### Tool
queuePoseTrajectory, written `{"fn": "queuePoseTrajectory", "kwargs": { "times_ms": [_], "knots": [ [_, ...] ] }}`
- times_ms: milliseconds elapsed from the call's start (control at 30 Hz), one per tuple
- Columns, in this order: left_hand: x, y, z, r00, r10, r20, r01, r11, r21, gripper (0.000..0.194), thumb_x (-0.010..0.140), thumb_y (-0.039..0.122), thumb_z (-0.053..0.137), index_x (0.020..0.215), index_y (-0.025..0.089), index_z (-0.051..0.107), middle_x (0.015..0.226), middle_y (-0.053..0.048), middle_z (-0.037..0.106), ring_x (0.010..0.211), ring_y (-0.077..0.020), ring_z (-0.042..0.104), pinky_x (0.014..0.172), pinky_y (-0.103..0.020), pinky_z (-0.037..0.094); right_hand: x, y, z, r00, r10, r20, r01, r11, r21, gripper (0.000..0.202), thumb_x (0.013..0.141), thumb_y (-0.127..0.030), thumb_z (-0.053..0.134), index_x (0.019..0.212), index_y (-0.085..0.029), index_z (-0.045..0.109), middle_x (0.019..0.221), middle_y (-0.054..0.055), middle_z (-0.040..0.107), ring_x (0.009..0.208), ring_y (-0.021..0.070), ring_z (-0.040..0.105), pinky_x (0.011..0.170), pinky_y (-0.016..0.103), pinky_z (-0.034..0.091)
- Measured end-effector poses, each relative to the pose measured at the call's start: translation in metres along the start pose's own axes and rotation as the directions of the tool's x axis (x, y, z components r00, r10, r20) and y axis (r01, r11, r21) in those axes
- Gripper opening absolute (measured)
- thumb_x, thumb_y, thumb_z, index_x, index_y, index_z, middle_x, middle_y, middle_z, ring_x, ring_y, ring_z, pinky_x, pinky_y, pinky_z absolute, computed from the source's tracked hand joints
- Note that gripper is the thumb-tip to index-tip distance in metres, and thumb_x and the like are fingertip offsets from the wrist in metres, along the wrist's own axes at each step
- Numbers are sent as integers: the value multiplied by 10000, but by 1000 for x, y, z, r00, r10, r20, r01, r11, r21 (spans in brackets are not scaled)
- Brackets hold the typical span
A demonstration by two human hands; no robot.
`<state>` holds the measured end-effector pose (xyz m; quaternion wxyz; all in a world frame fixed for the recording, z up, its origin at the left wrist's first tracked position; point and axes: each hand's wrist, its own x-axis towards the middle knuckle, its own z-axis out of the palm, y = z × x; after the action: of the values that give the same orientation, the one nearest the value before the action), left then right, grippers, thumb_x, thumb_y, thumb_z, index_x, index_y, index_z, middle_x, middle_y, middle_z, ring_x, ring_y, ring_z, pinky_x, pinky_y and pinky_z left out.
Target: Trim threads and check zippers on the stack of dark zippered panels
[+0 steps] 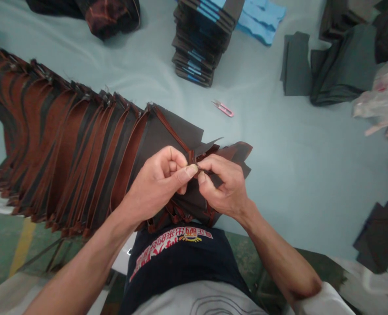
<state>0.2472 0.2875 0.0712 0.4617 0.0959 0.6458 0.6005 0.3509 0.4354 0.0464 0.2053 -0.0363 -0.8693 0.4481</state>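
Note:
My left hand [161, 179] and my right hand [225, 181] meet at the table's near edge, fingertips almost touching. Both are closed in a pinch on the edge of a dark grey panel with reddish-brown trim [172, 124]. The pinched spot itself is mostly covered by my thumbs and fingers. To the left, a long overlapping row of similar grey and brown pieces [69, 148] leans along the table, with loose ends along its upper edge. Pink-handled thread snips [225, 109] lie beyond my hands.
A tall stack of dark pieces with blue strips [197, 52] stands at the back, beside light blue sheets [261, 19]. Dark grey panels [343, 65] and clear plastic [382, 89] lie at the right. More dark pieces [380, 236] rest near the right edge.

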Motion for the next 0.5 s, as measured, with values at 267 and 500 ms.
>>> {"fn": "queuePoseTrajectory", "kwargs": {
  "times_ms": [267,500],
  "knots": [
    [21,-13,-14,973,-92,213,126,980,-152,479,725,435,940,749,182,533,539,70,576,445,-48,446,439,-161,325,0,3,-5,982,86,169,-107,987,116,96,954,-215,591,871,-210,637,775,3,691,706,146,632,686,293,504],
    [31,-18,-21,934,-144,327,211,961,-178,502,708,504,948,730,182,563,525,65,556,452,-64,472,456,-185,350,4,-1,-6,969,159,189,-173,983,60,158,984,-222,640,828,-199,654,737,-18,694,650,112,610,628,253,473]
  ]
}}
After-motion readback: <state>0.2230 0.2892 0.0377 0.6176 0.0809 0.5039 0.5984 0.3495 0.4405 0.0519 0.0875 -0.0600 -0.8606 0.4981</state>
